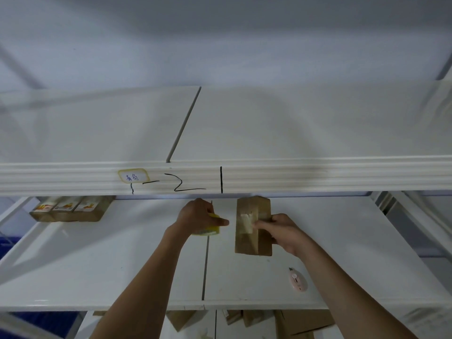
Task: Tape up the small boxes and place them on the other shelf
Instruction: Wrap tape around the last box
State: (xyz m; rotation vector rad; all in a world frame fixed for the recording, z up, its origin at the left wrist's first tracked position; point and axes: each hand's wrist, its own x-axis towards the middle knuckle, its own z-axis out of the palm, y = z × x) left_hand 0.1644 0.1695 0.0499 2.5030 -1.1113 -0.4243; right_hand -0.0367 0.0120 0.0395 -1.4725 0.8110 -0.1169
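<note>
A white metal shelving unit fills the view. Its upper shelf (pixel 293 123) is bare, and its front rail (pixel 318 177) carries a yellow-edged label (pixel 133 176) with handwriting and some black marker strokes. The work happens on the middle shelf (pixel 97 260), just under that rail.

At the back left of the middle shelf stands a row of brown packets (pixel 71 209) with printed fronts. Below the front edge, more cardboard boxes (pixel 303 321) are partly visible on a lower level.

The small box (pixel 253 226) stands near the centre of the middle shelf, a long brown carton with a strip of clear tape already across its middle. The right hand (pixel 285 232) holds it from the right side, and its fingers (pixel 263 225) press on the tape. The left hand (pixel 199 216) is just beside the box, its fingers closed around a yellow tape roll (pixel 209 230).

A small pink cutter (pixel 298 280) lies on the shelf, near the right forearm and apart from the box.

I judge the box to be light and stiff, with smooth cardboard that is a little slippery where the tape is. It seems best to take it by the two long sides, near the middle, and not to squeeze hard, because thin cardboard can dent.
</note>
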